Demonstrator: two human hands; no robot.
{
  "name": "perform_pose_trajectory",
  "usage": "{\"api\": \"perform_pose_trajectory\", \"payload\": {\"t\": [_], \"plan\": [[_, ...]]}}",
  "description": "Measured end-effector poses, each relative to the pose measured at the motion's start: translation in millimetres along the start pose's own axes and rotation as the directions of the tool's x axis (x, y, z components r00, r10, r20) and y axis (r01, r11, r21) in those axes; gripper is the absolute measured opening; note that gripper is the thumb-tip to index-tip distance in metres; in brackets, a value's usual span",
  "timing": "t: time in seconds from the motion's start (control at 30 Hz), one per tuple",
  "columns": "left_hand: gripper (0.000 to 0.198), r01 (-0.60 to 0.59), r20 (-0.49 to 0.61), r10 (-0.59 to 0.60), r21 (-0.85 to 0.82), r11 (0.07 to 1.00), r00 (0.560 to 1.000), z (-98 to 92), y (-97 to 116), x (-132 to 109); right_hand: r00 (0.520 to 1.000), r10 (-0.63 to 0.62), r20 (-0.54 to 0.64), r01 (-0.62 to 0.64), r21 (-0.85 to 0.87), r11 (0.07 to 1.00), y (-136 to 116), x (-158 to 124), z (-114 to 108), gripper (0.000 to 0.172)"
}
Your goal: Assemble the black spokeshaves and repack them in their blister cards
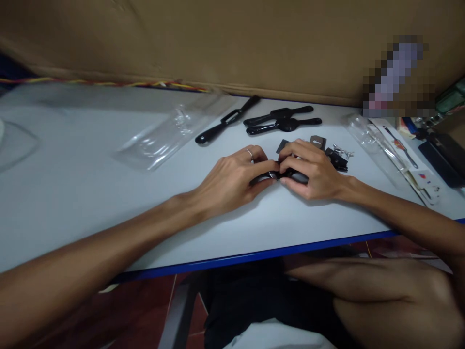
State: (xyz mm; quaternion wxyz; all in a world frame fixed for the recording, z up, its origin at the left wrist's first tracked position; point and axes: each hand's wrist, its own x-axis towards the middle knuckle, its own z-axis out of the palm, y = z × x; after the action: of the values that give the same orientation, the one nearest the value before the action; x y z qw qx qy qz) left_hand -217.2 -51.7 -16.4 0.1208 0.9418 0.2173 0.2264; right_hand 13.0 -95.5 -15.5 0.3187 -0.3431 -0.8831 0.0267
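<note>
My left hand (234, 179) and my right hand (308, 167) meet at the middle of the white table (90, 194). Both have their fingers curled round one black tool body (276, 175), which lies on the table between them; most of it is hidden under the fingers. A ring shows on my left hand. Just behind my right hand lie small metal plates (317, 141), black small parts (337, 159) and shiny screws (343, 151).
Three more black spokeshave-like bodies (283, 120) lie at the back of the table. An empty clear plastic pack (170, 133) is to the left, a printed pack (395, 155) to the right. Brown cardboard (236, 43) stands along the back edge. The blue table edge (254, 254) is near me.
</note>
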Motion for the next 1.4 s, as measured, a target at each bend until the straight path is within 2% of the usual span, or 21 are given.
{"api": "perform_pose_trajectory", "payload": {"t": [0.07, 0.13, 0.23, 0.3, 0.37, 0.47, 0.53, 0.57, 0.67, 0.83, 0.9, 1.0, 1.1, 1.17, 1.2, 1.3, 1.4], "plan": [[0.024, -0.022, -0.02, 0.022, 0.01, 1.0, 1.0, 0.6, -1, -1, 0.997, 0.049, -0.064, -0.048, 0.011, 0.999, 0, 5, -12, 0.01], [0.023, -0.042, -0.037, 0.043, 0.019, 0.999, 0.998, 1.3, -1, -2, 0.964, 0.173, -0.204, -0.177, -0.006, 0.984, 4, 11, -28, 0.015], [0.021, -0.08, -0.061, 0.081, 0.019, 0.997, 0.995, 2.1, -2, -3, 0.832, 0.334, -0.442, -0.389, -0.039, 0.92, 21, 14, -53, 0.022], [0.021, -0.104, -0.084, 0.105, 0.012, 0.994, 0.991, 2.4, -1, -3, 0.783, 0.387, -0.487, -0.468, -0.053, 0.882, 39, 12, -64, 0.024], [0.022, -0.115, -0.083, 0.116, 0.007, 0.993, 0.99, 2.9, -1, -4, 0.784, 0.476, -0.398, -0.546, -0.076, 0.835, 55, 7, -70, 0.023], [0.024, -0.095, -0.07, 0.094, -0.007, 0.995, 0.993, 4.9, -1, -5, 0.807, 0.569, -0.158, -0.59, -0.16, 0.792, 68, 0, -67, 0.015], [0.025, -0.082, -0.066, 0.08, -0.029, 0.996, 0.995, 6.6, -2, -6, 0.846, 0.533, -0.014, -0.524, -0.208, 0.826, 66, -2, -59, 0.009], [0.025, -0.084, -0.068, 0.081, -0.041, 0.996, 0.994, 7.3, -2, -6, 0.862, 0.504, 0.048, -0.482, -0.223, 0.847, 62, -3, -54, 0.012], [0.026, -0.093, -0.06, 0.089, -0.061, 0.994, 0.994, 7.9, -3, -6, 0.865, 0.473, 0.168, -0.424, -0.259, 0.868, 52, -2, -41, 0.022], [0.032, -0.07, -0.064, 0.065, -0.084, 0.994, 0.996, 6.3, -2, -4, 0.854, 0.497, 0.157, -0.465, -0.2, 0.862, 52, 3, -35, 0.007], [0.034, -0.062, -0.066, 0.056, -0.099, 0.993, 0.996, 5.3, -2, -2, 0.846, 0.525, 0.095, -0.514, -0.116, 0.85, 50, 5, -36, 0.004], [0.036, -0.07, -0.049, 0.065, -0.11, 0.991, 0.997, 2.9, 0, 0, 0.824, 0.566, -0.027, -0.566, 0.017, 0.824, 39, 7, -36, 0.01], [0.037, -0.069, -0.033, 0.066, -0.116, 0.991, 0.997, 1.1, 1, 1, 0.877, 0.473, -0.081, -0.477, -0.024, 0.879, 29, 6, -33, 0.013], [0.035, -0.058, -0.034, 0.054, -0.121, 0.991, 0.998, 1.4, 2, 0, 0.905, 0.418, -0.082, -0.425, -0.092, 0.901, 30, 4, -31, 0.016], [0.032, -0.055, -0.036, 0.05, -0.124, 0.991, 0.998, 2.0, 2, -1, 0.902, 0.423, -0.085, -0.43, -0.108, 0.896, 32, 3, -30, 0.016], [0.027, -0.056, -0.075, 0.047, -0.131, 0.99, 0.996, 4.0, 2, -3, 0.863, 0.498, -0.089, -0.505, -0.102, 0.857, 40, 2, -33, 0.012], [0.03, -0.054, -0.079, 0.043, -0.14, 0.989, 0.996, 4.0, 1, -3, 0.835, 0.549, 0.044, -0.542, -0.116, 0.833, 42, 3, -43, 0.006]]}}
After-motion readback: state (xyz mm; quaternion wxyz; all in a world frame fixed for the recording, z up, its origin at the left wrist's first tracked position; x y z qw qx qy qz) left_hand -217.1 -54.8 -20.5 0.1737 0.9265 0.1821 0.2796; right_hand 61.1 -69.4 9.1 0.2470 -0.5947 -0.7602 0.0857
